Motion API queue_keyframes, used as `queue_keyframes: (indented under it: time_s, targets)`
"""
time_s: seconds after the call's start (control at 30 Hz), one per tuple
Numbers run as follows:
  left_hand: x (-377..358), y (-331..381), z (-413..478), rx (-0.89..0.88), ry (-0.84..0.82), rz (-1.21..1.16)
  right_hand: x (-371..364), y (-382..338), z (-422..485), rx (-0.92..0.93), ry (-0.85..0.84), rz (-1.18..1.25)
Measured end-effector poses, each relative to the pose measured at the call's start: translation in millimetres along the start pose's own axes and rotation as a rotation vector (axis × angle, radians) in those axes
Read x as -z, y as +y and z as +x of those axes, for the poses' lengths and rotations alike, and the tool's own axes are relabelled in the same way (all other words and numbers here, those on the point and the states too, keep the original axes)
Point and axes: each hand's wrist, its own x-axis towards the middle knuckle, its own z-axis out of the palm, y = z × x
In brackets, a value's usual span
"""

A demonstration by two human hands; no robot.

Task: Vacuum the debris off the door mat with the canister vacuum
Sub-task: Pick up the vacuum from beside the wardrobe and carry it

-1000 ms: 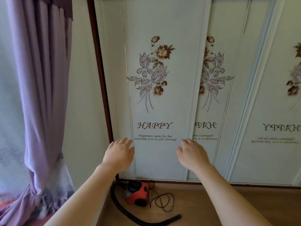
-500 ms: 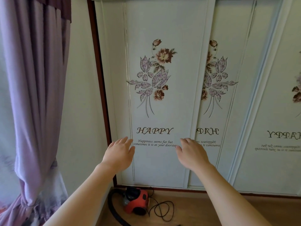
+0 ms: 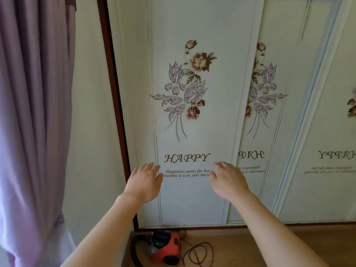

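Fingers straight, empty: left hand, right hand | canister vacuum long axis along door, hose end leftward

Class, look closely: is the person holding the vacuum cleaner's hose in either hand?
No: the left hand and right hand are open in front of the door, and the hose lies on the floor by the vacuum cleaner.

A red-and-black canister vacuum sits on the wooden floor at bottom centre, black hose curving left, cord looped right.
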Motion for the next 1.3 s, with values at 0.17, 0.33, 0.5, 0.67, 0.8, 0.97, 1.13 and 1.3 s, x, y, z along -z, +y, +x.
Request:
queue_keyframes:
  time_s: [0.17,0.33,0.5,0.67,0.8,0.97,1.13,1.3]
  targets:
    - [-2,-22,27,-0.014,-0.018,-0.015,-13,-15,22,-0.009,0.005,0.008]
    - [-11,-27,52,-0.007,-0.017,-0.021,-24,-11,53,-0.019,-0.008,0.001]
    - [-26,-14,89,0.005,-0.006,0.014,-43,10,93,0.004,-0.014,0.024]
    - [-45,16,140,0.041,-0.017,0.019,-60,52,139,0.033,-0.014,0.046]
    - [-57,43,176,0.088,-0.014,0.006,-70,86,179,0.059,-0.025,0.060]
    - [-66,62,209,0.132,-0.009,0.011,-74,112,222,0.100,-0.053,0.079]
    - [-71,59,226,0.195,-0.008,0.021,-87,115,256,0.133,-0.073,0.100]
    - [-76,39,245,0.243,0.006,0.034,-100,99,286,0.180,-0.095,0.117]
